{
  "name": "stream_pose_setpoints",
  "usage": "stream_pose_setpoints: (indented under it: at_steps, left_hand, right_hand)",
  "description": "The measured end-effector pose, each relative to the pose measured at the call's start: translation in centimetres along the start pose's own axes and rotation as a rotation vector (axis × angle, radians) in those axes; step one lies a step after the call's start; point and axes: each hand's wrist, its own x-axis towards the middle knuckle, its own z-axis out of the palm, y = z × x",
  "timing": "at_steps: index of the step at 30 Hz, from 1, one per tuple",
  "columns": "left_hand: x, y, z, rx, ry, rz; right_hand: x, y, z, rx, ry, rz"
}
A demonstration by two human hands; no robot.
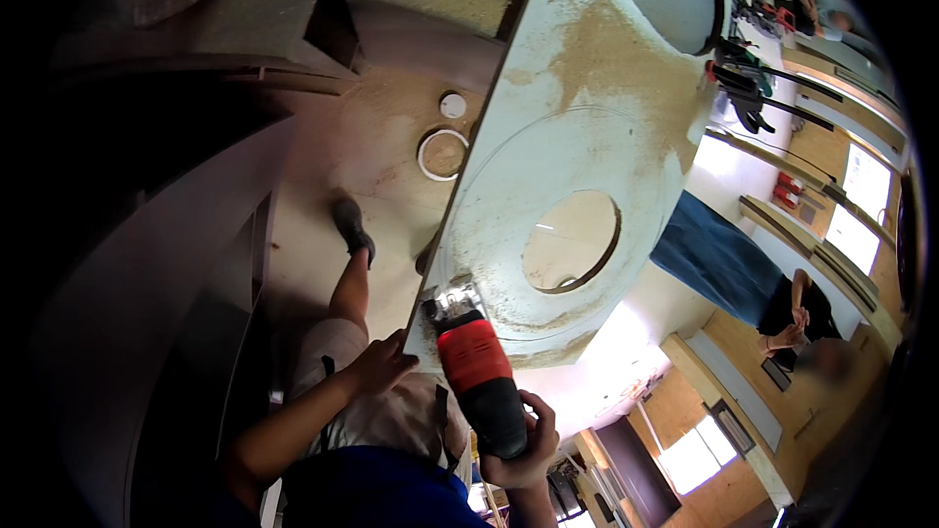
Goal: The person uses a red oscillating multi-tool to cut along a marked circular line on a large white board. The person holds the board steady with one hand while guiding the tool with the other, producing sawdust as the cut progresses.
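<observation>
A red-and-black power tool (479, 362) – by its look a jigsaw – is gripped in the right hand (520, 455), whose fingers are wrapped round the rear of the body; whether the switch is pressed cannot be told. The front end of the tool is set down on a pale board (504, 210), close to its long left edge, where the metal base is half hidden by dust and glare, and the blade cannot be made out. The left hand (380, 367) is placed at the near corner of that same edge, just beside the tool; whether the fingers are closed on the board or only rested against it cannot be told. The board is spread out ahead of the person, pierced by a round hole (614, 241), with a faint drawn curve (548, 115) running about it and brown sawdust (606, 49) strewn over the surface. From this layout, the step in hand is judged to be a cut along the curve, at the stretch nearest the board's edge, with the shape not yet seen to be freed. For the next move, the base would need to be kept flat and the tool steered gently round the line – the left fingers being held well clear of the blade's path, and the thin strip by the edge being supported so that it is not snapped
</observation>
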Motion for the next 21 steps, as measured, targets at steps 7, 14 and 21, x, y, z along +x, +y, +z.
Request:
stream_pose_setpoints:
  at_steps: [7, 14, 21]
  left_hand:
    - [0.1, -2.2, -0.1, -0.118, -0.042, 0.124]
    - [0.3, -3.1, -0.2, -0.082, -0.049, 0.184]
    - [0.2, -2.8, -0.4, 0.033, -0.020, 0.201]
  right_hand:
    - [0.2, -0.3, 0.0, -0.043, -0.017, -0.022]
    - [0.0, -0.3, 0.1, -0.037, -0.001, 0.006]
    - [0.2, -0.5, 0.4, -0.012, 0.028, -0.001]
